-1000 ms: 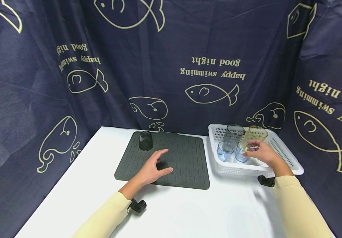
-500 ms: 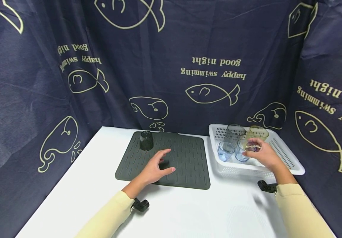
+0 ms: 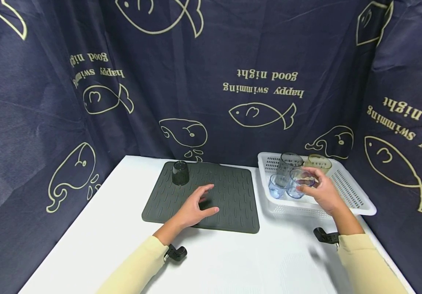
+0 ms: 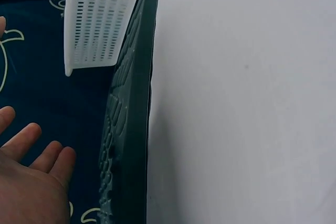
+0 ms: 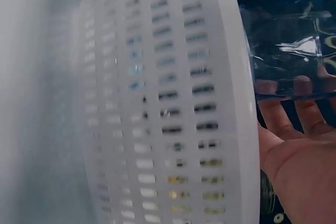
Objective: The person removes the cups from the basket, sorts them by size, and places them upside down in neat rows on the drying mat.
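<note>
In the head view my right hand (image 3: 325,192) grips a clear blue glass (image 3: 294,189) over the front of the white basket (image 3: 359,206). Fingers and thumb wrap its sides, and the right wrist view shows the held glass (image 5: 289,45) rising above the basket's rim. Close beside it in the basket is a second blue glass (image 3: 276,189). Behind them stand a grey glass (image 3: 286,164) and a yellowish glass (image 3: 320,162), partly hidden. My left hand (image 3: 189,210) hovers over the dark ridged mat (image 3: 229,200), fingers spread and thumb apart, holding nothing.
A dark glass (image 3: 180,174) sits upside down at the mat's back left. The mat and basket lie side by side on a white table (image 3: 247,265). A navy fish-print curtain (image 3: 203,81) encloses the back and sides.
My right hand has raised the blue glass slightly, and its base has shifted left toward the other blue glass. My left hand has drifted a little to the right over the mat.
</note>
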`<state>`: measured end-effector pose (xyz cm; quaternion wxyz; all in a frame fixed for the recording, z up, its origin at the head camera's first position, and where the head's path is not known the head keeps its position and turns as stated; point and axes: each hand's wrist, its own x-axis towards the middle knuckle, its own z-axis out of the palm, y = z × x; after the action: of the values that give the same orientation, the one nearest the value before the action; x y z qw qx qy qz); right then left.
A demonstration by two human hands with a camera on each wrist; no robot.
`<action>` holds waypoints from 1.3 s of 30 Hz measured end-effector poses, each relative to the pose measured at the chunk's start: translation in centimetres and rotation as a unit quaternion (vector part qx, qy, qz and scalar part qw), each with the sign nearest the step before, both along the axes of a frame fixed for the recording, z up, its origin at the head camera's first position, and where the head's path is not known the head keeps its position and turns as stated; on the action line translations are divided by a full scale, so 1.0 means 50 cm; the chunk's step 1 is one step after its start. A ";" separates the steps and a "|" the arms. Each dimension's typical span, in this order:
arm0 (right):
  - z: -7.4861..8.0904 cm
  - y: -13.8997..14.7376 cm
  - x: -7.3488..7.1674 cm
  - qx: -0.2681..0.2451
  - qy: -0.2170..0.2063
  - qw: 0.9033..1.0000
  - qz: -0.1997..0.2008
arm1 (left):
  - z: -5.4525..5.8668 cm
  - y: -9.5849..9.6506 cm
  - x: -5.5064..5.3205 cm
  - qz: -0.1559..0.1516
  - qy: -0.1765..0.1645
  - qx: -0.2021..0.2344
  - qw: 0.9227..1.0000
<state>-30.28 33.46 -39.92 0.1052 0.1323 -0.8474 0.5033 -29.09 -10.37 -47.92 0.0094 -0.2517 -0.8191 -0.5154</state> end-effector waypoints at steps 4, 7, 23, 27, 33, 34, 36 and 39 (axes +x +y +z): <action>0.000 -0.019 0.011 -0.032 0.021 0.999 0.021 | -0.001 0.008 0.001 -0.011 -0.001 0.006 1.000; 0.000 -0.034 0.018 -0.068 0.030 0.996 0.045 | -0.003 0.015 -0.001 -0.018 0.000 0.014 1.000; 0.002 -0.122 0.067 -0.072 0.029 0.994 0.074 | 0.009 0.038 0.012 -0.045 -0.010 0.025 0.999; -0.003 -0.144 0.077 -0.073 0.038 0.993 0.086 | 0.011 0.040 0.016 -0.052 -0.012 0.027 0.998; -0.017 -0.181 0.087 -0.073 0.043 0.992 0.097 | 0.010 0.042 0.020 -0.058 -0.006 0.035 0.998; -0.021 -0.186 0.087 -0.071 0.042 0.992 0.096 | 0.010 0.042 0.021 -0.059 -0.004 0.037 0.998; -0.028 -0.197 0.089 -0.065 0.041 0.993 0.094 | 0.008 0.043 0.020 -0.060 0.000 0.038 0.997; -0.038 -0.212 0.090 -0.055 0.042 0.993 0.094 | 0.007 0.044 0.020 -0.061 0.004 0.040 0.997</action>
<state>-25.78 22.84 -41.81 0.1004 0.2264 -0.7972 0.5506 -28.11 -8.17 -47.58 -0.0087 -0.3024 -0.7809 -0.5465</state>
